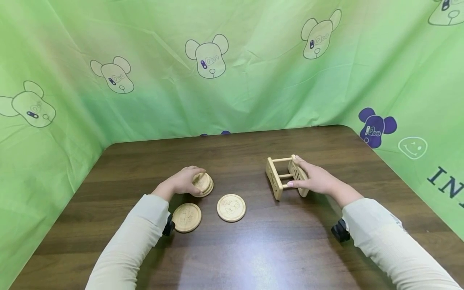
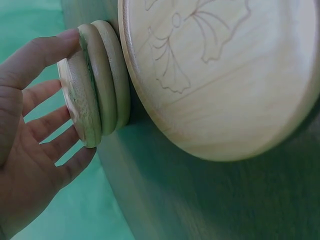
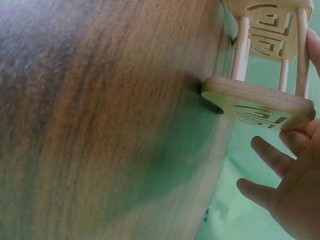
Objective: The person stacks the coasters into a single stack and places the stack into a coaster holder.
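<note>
Round wooden coasters lie in a small stack [image 1: 209, 189] left of the middle of the table. My left hand [image 1: 185, 181] pinches the top coaster [image 2: 84, 102] by its edge, thumb on one side and fingertips on the other; two more coasters show beneath it in the left wrist view. Two single coasters lie flat nearer me: one [image 1: 187, 218] beside the left wrist, another [image 1: 231, 208] to its right, both engraved with a leaf or petal pattern. At the right, my right hand [image 1: 314, 177] grips a wooden rack [image 1: 272, 179] with cut-out side panels joined by rods.
The brown wooden table [image 1: 253, 249] reaches back to a green curtain [image 1: 250, 92] printed with cartoon heads, which also runs along both sides. A black wrist device [image 1: 340, 230] sits under the right sleeve.
</note>
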Demonstrator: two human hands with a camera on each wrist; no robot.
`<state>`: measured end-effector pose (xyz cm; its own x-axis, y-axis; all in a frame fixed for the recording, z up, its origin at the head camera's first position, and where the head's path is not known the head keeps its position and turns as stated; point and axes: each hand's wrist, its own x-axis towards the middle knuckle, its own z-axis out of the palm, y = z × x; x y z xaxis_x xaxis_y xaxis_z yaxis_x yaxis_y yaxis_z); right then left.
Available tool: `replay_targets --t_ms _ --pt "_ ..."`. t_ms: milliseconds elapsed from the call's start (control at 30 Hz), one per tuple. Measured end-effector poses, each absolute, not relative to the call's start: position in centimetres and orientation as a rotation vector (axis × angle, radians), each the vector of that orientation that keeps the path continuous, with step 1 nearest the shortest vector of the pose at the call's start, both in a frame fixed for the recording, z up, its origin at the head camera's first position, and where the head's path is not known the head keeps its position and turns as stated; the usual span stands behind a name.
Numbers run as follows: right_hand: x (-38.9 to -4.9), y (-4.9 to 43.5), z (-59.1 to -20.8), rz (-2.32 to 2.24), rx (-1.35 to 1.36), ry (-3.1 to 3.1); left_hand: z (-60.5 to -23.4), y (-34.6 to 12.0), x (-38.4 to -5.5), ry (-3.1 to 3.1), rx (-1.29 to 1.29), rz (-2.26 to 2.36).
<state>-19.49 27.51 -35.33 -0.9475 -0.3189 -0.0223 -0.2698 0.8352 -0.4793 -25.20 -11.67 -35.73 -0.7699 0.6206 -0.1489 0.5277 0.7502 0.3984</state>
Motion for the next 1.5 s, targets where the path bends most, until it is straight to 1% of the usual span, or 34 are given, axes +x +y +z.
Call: replay_targets --t_ms 567,1000,1500 --pt "-19.3 27.8 -35.7 -0.775 -0.423 2.902 -35.8 -10.7 -25.6 2.687 0.96 0.408" --pt "-19.5 27.7 -35.6 -0.764 -0.425 2.907 -35.6 -10.7 -25.7 2.673 0.934 0.385" --pt "-19.5 27.5 -35.5 -0.758 -0.434 2.906 -35.3 -11.1 -25.6 2.672 0.924 0.484"
